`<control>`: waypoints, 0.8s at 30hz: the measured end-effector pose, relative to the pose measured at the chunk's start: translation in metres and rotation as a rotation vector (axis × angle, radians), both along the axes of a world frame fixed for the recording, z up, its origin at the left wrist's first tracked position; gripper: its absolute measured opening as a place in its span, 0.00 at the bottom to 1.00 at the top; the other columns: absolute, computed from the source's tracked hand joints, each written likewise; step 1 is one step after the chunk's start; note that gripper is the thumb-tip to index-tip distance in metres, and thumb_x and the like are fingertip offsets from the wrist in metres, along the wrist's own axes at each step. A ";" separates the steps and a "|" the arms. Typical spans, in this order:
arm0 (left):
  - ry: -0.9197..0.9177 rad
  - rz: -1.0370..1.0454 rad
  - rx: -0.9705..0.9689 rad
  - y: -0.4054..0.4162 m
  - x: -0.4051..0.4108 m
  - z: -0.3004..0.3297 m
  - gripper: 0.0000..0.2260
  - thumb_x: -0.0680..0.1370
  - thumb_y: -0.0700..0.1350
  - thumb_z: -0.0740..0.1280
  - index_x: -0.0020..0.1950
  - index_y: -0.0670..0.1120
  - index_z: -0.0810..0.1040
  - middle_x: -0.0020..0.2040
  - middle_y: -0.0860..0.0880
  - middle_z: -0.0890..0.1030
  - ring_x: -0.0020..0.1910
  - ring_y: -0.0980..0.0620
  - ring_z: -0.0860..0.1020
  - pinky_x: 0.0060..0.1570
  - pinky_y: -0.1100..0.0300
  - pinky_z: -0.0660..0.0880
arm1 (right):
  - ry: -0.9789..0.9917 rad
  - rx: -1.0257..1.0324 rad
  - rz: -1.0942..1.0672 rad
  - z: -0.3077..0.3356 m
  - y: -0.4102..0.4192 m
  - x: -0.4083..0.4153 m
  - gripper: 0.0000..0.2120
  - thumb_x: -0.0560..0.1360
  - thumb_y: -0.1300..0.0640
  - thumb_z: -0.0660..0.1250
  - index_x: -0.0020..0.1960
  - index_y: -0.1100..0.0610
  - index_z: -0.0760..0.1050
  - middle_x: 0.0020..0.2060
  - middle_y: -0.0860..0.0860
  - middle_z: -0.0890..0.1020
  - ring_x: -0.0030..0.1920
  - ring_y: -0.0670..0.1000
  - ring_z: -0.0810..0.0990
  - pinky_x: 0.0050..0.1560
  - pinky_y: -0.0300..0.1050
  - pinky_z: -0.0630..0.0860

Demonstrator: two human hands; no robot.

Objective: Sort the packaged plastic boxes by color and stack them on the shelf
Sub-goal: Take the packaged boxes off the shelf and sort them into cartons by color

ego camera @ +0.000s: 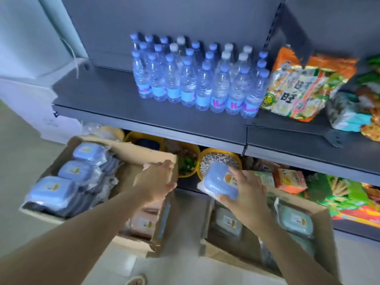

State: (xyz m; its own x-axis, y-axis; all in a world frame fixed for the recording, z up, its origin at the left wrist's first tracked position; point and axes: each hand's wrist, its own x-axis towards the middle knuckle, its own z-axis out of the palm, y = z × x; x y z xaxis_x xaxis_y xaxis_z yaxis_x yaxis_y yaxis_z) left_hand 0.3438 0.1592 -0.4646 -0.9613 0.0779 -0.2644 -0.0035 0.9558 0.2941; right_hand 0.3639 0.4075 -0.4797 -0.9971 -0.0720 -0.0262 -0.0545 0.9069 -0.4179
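Observation:
My right hand [244,190] grips a blue packaged plastic box [218,182] in clear wrap, held in the air below the dark shelf [127,108]. My left hand [157,181] hovers with straight fingers over the back wall of the left cardboard carton [141,153], holding nothing. That carton holds several blue packaged boxes [67,171] at its left and pinkish ones [141,221] under my left forearm. The right carton [320,214] holds greenish packaged boxes [296,219].
Several water bottles [197,79] stand in rows on the shelf, with snack bags [298,87] to their right. Yellow bowls [218,159] and more snack packs [287,177] sit on the lower shelf. The shelf left of the bottles is bare.

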 end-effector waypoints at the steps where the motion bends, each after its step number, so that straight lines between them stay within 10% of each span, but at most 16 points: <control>1: 0.010 0.033 0.013 -0.025 0.002 0.004 0.23 0.76 0.52 0.67 0.68 0.48 0.65 0.59 0.48 0.77 0.56 0.48 0.77 0.54 0.52 0.76 | 0.007 0.006 0.032 0.005 -0.024 -0.005 0.40 0.61 0.34 0.59 0.70 0.47 0.67 0.59 0.50 0.72 0.62 0.56 0.68 0.61 0.51 0.64; 15: -0.070 0.373 0.132 -0.393 0.011 -0.015 0.21 0.74 0.50 0.68 0.66 0.50 0.69 0.57 0.47 0.80 0.57 0.45 0.78 0.56 0.51 0.74 | -0.054 0.047 0.284 -0.014 -0.378 -0.041 0.36 0.69 0.34 0.64 0.73 0.44 0.59 0.65 0.46 0.69 0.66 0.52 0.68 0.64 0.49 0.67; 24: -0.215 0.417 0.154 -0.478 0.017 -0.096 0.30 0.72 0.51 0.71 0.71 0.50 0.63 0.65 0.47 0.74 0.65 0.46 0.72 0.62 0.53 0.69 | -0.133 0.072 0.289 -0.081 -0.508 -0.065 0.32 0.68 0.42 0.70 0.68 0.46 0.63 0.61 0.50 0.72 0.62 0.54 0.70 0.59 0.50 0.69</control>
